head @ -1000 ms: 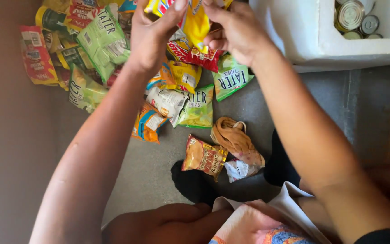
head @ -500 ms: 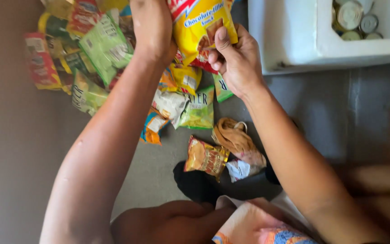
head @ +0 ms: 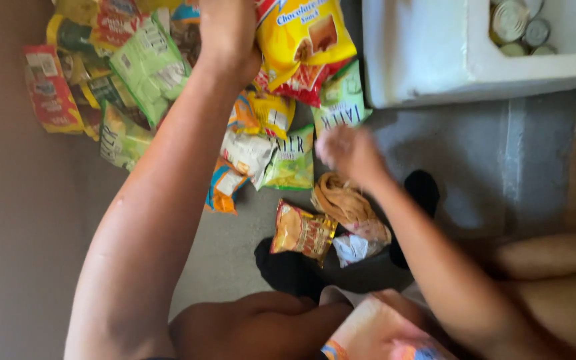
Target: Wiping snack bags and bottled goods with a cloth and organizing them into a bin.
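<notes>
**Grey floor strewn with snack packets**

We saw a grey, smooth floor (head: 461, 160) carrying everything. A heap of crinkled foil snack packets (head: 121, 73) lay on it at the upper left, green, yellow, red and orange ones overlapping. A red-and-yellow flat packet (head: 49, 90) lay at the heap's left edge. Nearer the middle, a light green packet (head: 293, 160) lay beside a white crumpled packet (head: 248, 152), with an orange-and-blue packet (head: 223, 190) just below them. Apart from the heap, a small orange packet (head: 303, 231) lay next to a tan coiled bundle (head: 347, 203) and a white crumpled wrapper (head: 353, 248). A white box-shaped container (head: 421, 53) stood at the upper right.
</notes>
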